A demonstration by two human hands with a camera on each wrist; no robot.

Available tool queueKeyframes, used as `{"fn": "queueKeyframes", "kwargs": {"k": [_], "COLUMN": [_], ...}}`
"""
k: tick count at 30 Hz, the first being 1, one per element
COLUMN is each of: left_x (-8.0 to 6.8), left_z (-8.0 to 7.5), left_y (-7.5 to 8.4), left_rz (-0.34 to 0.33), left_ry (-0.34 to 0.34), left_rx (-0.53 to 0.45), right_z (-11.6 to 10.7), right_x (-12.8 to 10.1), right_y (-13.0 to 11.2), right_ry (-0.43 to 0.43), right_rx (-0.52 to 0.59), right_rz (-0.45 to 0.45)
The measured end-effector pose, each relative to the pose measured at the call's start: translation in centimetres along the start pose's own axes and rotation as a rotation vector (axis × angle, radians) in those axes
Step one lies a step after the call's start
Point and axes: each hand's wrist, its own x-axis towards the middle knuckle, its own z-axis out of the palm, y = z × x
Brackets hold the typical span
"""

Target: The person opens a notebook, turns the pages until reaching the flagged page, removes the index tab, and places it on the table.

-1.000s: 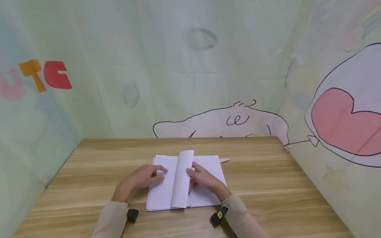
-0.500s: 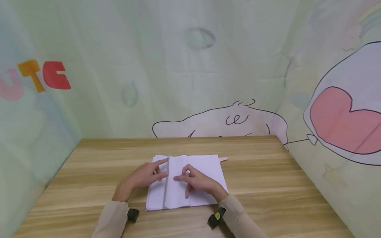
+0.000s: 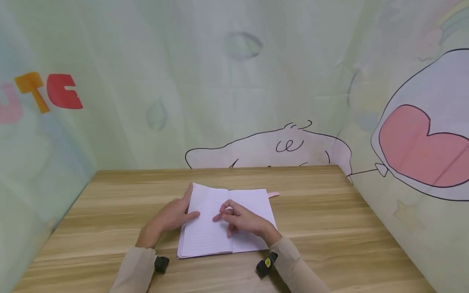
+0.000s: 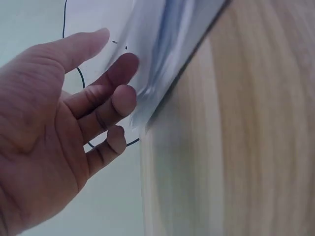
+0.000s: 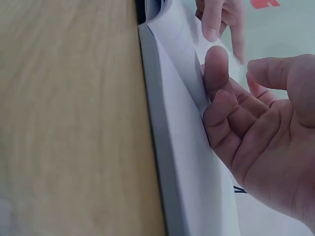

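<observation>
An opened notebook point(image 3: 209, 238) with lined white pages lies on the table. At its left edge is my left hand point(image 3: 174, 213), thumb over the left page and index finger behind the raised upper corner. In the left wrist view, loose sheets point(image 4: 162, 44) stand beside its spread, bent fingers. My right hand point(image 3: 245, 221) hovers over the middle, its fingers loosely curled with nothing between them. The right wrist view puts its fingertips point(image 5: 216, 64) close to the pages, beside a curving sheet point(image 5: 179, 44).
The wooden table point(image 3: 322, 232) extends around the notebook. A pink ribbon point(image 3: 273, 194) sticks out past the notebook's upper right corner. Behind and beside the table hang printed cloth walls point(image 3: 183, 89). Each wrist carries a small black device point(image 3: 161, 264).
The sheet that stood raised at the middle has swung left and now lies over the left page. My right hand released it; my left hand shifted to the left edge.
</observation>
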Motion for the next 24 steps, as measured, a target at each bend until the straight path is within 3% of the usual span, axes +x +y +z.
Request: {"fn": "queueKeyframes", "kwargs": {"k": [5,10,14,24], "left_x": [0.0,-0.1,-0.3,-0.2], "left_z": [-0.1,-0.1,0.0,0.0], "left_y": [-0.1,-0.2,-0.2,-0.1], "left_rz": [-0.015,0.034,0.032,0.057], "left_ry": [-0.006,-0.046,-0.058,-0.039], "left_rx": [0.009,0.062,0.071,0.067], "right_z": [-0.5,-1.1,-1.7,-4.4], "right_x": [-0.1,-0.3,-0.4,-1.6], "right_y": [-0.3,-0.4,-0.4,-0.7], "right_ry": [0.016,0.037,0.042,0.166], "right_rx": [-0.035,-0.05,-0.075,-0.283], "right_rz": [-0.048,-0.085,-0.085,-0.098]}}
